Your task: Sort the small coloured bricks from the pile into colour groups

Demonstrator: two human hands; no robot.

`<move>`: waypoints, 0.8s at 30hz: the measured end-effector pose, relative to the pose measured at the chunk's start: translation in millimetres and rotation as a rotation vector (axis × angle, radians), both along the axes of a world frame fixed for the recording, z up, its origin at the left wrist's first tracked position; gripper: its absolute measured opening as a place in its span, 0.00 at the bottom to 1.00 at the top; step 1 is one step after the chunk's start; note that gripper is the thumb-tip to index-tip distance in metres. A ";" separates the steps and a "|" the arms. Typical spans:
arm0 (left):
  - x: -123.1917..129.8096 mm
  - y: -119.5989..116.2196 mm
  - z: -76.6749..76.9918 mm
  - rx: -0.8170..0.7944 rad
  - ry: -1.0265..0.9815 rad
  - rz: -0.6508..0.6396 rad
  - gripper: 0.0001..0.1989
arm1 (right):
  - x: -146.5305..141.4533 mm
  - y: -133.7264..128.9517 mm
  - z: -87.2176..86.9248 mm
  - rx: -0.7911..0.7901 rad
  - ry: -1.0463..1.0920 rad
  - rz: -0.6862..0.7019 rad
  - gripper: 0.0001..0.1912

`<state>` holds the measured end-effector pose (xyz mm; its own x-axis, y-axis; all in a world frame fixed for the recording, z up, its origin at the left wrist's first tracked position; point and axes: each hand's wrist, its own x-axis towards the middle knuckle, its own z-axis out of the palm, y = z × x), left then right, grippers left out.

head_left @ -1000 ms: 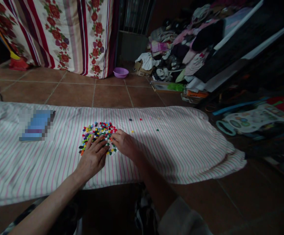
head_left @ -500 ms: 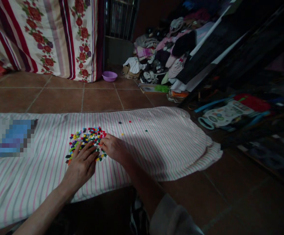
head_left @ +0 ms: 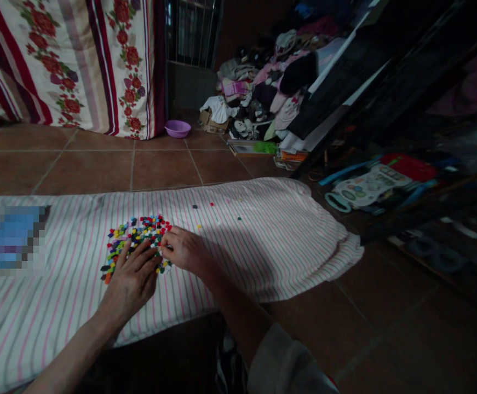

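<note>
Lays left hand (head_left: 129, 282) spread wide, fingers apart, over near side of pile of small multicolored pieces (head_left: 151, 221); bends right hand (head_left: 183, 250) narrow at pile's right edge, thumb and fingertips close together, can't tell if pinching a piece. Shows pile on striped cloth (head_left: 78, 235), left of center, with at least 4 loose pieces (head_left: 212, 204), dark, red, yellow and green, to right and far side, plus 1 pixelated blue device (head_left: 14, 232) at left. Includes 1 purple basin (head_left: 178, 129) on far tiled floor (head_left: 98, 167), between floral curtain (head_left: 69, 65) at left and clothes heap (head_left: 263, 87) at right.
</note>
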<state>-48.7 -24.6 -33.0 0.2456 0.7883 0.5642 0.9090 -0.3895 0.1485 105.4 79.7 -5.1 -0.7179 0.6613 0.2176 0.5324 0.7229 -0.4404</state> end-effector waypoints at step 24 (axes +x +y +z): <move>0.1 3.7 2.0 0.040 0.107 -0.014 0.14 | 25.0 20.7 0.0 0.004 0.176 0.050 0.05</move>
<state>-48.5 -21.0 -31.0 0.3174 0.7618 0.5647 0.9131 -0.4062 0.0346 130.4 100.3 -5.1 -0.7005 0.6247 0.3450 0.4110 0.7484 -0.5206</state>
